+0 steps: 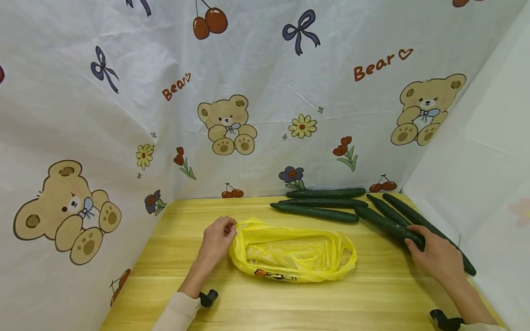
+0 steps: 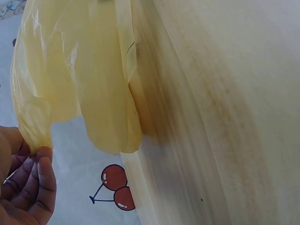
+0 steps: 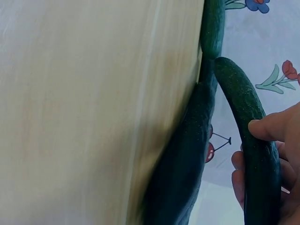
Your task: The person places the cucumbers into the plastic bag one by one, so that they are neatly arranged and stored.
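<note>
A yellow plastic bag (image 1: 304, 276) lies on the wooden tabletop with its mouth spread upward. At its left end my left hand (image 1: 217, 241) pinches the rim. In the left wrist view, thumb and fingertips squeeze a gathered corner of the thin bag (image 2: 101, 93). Off to the right, my right hand (image 1: 439, 255) grips the near end of a dark green cucumber (image 1: 383, 224). The right wrist view has the thumb on one side of this cucumber (image 3: 248, 105) and fingers curled round the other. Its far end points toward the back cucumbers.
Two more cucumbers slant beside the held one, the outer cucumber (image 1: 463, 262) along the right wall. Three others, including the front cucumber (image 1: 316, 212), lie crosswise at the back. A printed cloth (image 1: 265, 170) hangs behind the wooden table (image 1: 256, 308). Black devices (image 1: 208, 299) sit at both wrists.
</note>
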Motion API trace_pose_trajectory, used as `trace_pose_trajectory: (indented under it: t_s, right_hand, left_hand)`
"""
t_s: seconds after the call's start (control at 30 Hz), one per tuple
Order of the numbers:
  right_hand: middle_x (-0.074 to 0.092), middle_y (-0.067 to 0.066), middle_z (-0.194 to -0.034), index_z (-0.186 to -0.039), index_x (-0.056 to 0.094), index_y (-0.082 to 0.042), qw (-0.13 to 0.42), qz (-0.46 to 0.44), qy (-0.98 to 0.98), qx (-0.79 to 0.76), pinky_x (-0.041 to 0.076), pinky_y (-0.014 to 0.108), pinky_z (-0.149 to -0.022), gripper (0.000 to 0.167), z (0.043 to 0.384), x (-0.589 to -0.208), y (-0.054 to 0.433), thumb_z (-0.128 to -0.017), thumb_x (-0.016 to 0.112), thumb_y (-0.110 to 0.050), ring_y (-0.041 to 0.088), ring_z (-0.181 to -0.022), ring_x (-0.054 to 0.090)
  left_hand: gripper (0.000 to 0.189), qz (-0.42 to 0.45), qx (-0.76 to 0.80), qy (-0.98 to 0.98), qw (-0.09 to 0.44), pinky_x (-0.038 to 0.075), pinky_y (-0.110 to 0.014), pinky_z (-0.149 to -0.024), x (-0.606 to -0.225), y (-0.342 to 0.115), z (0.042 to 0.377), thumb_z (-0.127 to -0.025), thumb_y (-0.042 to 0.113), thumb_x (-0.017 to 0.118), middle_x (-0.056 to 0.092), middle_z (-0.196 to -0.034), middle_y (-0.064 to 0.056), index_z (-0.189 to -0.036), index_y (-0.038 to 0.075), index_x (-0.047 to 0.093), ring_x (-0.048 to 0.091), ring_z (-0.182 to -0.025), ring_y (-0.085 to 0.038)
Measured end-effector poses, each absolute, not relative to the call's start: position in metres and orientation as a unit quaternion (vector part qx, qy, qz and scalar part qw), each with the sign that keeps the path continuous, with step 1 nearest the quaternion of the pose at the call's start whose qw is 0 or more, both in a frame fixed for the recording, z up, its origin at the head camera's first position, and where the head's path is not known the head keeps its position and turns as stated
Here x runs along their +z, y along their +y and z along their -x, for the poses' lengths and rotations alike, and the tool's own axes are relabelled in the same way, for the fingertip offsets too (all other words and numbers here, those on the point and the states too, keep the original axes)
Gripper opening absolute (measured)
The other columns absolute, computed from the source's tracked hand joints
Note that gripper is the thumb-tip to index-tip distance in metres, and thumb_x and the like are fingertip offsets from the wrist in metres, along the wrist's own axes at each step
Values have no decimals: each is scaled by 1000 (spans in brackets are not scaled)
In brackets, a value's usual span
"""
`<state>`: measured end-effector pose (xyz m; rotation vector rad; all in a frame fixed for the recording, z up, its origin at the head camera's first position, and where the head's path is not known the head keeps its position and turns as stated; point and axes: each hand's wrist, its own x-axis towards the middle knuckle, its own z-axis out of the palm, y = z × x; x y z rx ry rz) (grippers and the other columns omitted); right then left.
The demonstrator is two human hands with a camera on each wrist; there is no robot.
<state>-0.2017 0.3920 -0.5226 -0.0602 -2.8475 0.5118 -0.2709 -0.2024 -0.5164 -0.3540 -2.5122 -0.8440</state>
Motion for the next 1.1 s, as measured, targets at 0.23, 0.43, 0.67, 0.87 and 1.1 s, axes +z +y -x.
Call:
trace_pose_trajectory:
  t_s: [0.23, 0.43, 0.67, 0.87, 1.1]
  right_hand:
    - [43, 0, -54, -146, 59, -14, 157, 0, -970, 185, 29, 34, -45, 47, 203, -514, 388, -107, 64, -40, 18, -47, 36]
    - [40, 0, -53, -143, 62, -17, 169, -4, -967, 192, 26, 33, -44, 44, 202, -514, 375, -105, 69, -38, 16, -47, 32]
    - [34, -4, -48, -139, 66, -19, 192, -37, -959, 205, 22, 28, -42, 42, 202, -513, 357, -101, 74, -36, 10, -44, 24]
    - [36, -7, -52, -139, 68, -18, 203, -74, -953, 212, 21, 25, -43, 42, 206, -506, 345, -101, 76, -34, 3, -45, 19]
    - [34, -10, -51, -137, 69, -19, 206, -102, -950, 212, 23, 24, -43, 42, 208, -501, 329, -98, 79, -30, 1, -45, 19]
  left_hand:
    - [7, 136, -308, -910, 241, 56, -22, -65, -515, -202, 274, -98, 7, 74, 70, -86, 3, -102, 11, 78, 62, -73, -5]
    - [6, 135, -302, -916, 227, 55, -22, -66, -515, -203, 272, -99, 8, 73, 70, -87, 2, -102, 11, 77, 61, -74, -4]
    - [7, 130, -295, -921, 218, 56, -21, -67, -516, -203, 270, -99, 8, 72, 70, -87, 4, -100, 12, 77, 61, -73, -4]
    - [8, 137, -302, -916, 225, 55, -22, -66, -515, -202, 274, -99, 7, 71, 69, -86, 4, -99, 13, 77, 61, -72, -4]
    - [8, 140, -302, -916, 227, 55, -22, -66, -516, -200, 277, -99, 8, 71, 69, -85, 4, -98, 12, 77, 60, -72, -5]
